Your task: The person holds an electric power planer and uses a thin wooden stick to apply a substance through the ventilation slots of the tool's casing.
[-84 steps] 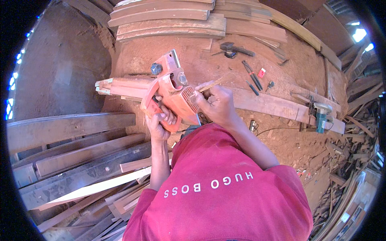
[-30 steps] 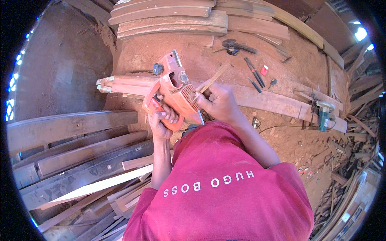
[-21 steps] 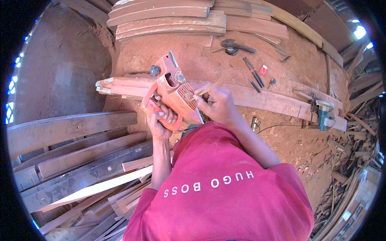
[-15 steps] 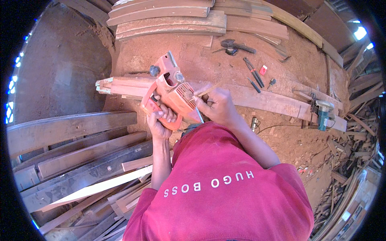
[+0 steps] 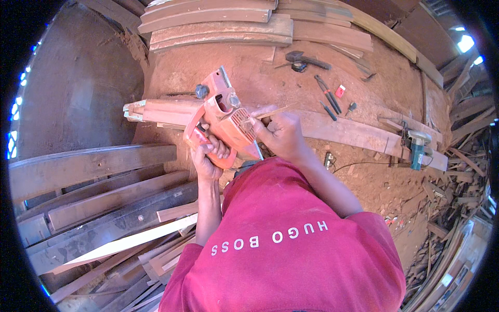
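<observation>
An orange electric planer (image 5: pixel 239 136), dusty and tilted, is held up in front of my body. My left hand (image 5: pixel 209 158) is wrapped round its looped handle. In the fingers of my right hand (image 5: pixel 285 136) is a thin wooden stick (image 5: pixel 283 109), pinched close to the slotted vents on the planer's housing. The stick's near end is at the vents; whether it enters a slot I cannot tell. A dark round knob (image 5: pixel 201 91) sticks out of the planer's far left side.
Beyond the planer lie a hammer (image 5: pixel 312 61), a tape measure (image 5: pixel 299 67) and pliers (image 5: pixel 327 94). A circular saw (image 5: pixel 417 150) rests on a long board (image 5: pixel 353 133) at right. Stacked planks (image 5: pixel 223 36) stand at the back; more timber (image 5: pixel 119 203) lies at left.
The stick and my right hand have shifted slightly along the vents, and the stick now lies flatter. The planer has moved a touch to the right, still in my left hand.
</observation>
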Demonstrator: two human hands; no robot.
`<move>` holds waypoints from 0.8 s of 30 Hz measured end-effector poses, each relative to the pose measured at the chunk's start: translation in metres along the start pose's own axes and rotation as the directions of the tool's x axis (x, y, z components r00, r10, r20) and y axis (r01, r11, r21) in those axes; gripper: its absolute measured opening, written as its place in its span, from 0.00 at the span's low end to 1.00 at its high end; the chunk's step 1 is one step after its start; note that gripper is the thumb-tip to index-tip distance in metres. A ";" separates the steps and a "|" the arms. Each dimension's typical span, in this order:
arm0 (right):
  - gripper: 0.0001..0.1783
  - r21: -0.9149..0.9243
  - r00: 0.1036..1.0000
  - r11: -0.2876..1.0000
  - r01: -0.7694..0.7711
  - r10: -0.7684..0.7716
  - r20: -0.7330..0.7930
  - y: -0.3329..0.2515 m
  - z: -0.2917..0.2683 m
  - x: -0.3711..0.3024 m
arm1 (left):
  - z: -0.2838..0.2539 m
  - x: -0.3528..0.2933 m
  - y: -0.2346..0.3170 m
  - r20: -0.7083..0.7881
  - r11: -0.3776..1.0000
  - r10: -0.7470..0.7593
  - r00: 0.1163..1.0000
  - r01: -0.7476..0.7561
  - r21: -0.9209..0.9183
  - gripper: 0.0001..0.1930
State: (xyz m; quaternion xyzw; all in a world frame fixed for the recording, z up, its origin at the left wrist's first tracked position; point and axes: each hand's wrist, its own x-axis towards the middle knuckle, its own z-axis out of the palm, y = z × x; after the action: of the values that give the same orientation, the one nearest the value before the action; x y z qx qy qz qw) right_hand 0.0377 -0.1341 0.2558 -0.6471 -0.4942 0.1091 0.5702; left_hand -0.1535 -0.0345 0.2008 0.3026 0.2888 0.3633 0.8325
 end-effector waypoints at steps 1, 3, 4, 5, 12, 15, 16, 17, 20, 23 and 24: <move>0.07 0.008 1.000 1.000 -0.002 0.002 0.015 0.001 0.000 -0.001 | 0.000 0.000 0.000 0.010 1.000 0.001 1.000 -0.001 -0.008 0.08; 0.08 0.024 0.999 1.000 -0.009 0.008 0.047 0.004 0.000 -0.004 | 0.000 0.000 0.000 0.017 1.000 -0.001 1.000 0.002 -0.015 0.08; 0.07 0.000 0.998 1.000 -0.022 0.022 0.052 0.006 -0.001 -0.007 | 0.000 0.000 0.000 0.014 1.000 -0.005 1.000 0.005 -0.014 0.08; 0.06 -0.025 0.998 0.999 -0.036 0.037 0.057 0.009 -0.003 -0.011 | 0.002 0.000 0.001 0.012 1.000 -0.008 1.000 0.008 -0.013 0.08; 0.06 0.067 0.998 0.996 0.062 -0.062 0.001 0.011 0.003 -0.006 | -0.004 0.001 -0.002 -0.014 0.999 0.026 1.000 -0.026 -0.029 0.08; 0.07 0.010 0.998 1.000 -0.008 0.007 0.069 0.012 -0.006 -0.014 | -0.004 0.002 -0.002 -0.013 0.998 0.002 1.000 -0.003 -0.056 0.08; 0.07 0.000 0.998 1.000 -0.020 0.020 0.051 0.012 -0.009 -0.015 | -0.005 0.002 -0.002 -0.015 0.997 -0.005 1.000 0.004 -0.076 0.08; 0.07 -0.010 0.999 0.999 -0.033 0.033 0.033 0.011 -0.011 -0.015 | -0.006 0.003 -0.003 -0.017 0.995 -0.013 1.000 0.011 -0.096 0.08; 0.07 0.046 0.998 0.997 -0.063 0.063 0.003 0.013 -0.014 -0.014 | -0.004 0.002 -0.002 0.008 0.988 -0.017 1.000 0.018 -0.156 0.06; 0.07 0.027 0.997 0.997 -0.076 0.075 0.024 0.019 -0.013 -0.018 | -0.006 0.003 0.001 0.057 0.989 -0.031 0.998 0.039 -0.144 0.09; 0.07 0.002 0.996 0.997 -0.078 0.078 0.038 0.020 -0.012 -0.019 | -0.004 0.003 0.001 0.054 0.988 -0.036 0.998 0.044 -0.148 0.08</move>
State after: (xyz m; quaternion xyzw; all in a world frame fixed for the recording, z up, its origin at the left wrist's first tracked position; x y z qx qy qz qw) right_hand 0.0473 -0.1539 0.2346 -0.6628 -0.4791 0.1444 0.5571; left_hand -0.1553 -0.0302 0.1981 0.2429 0.2455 0.3591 0.8671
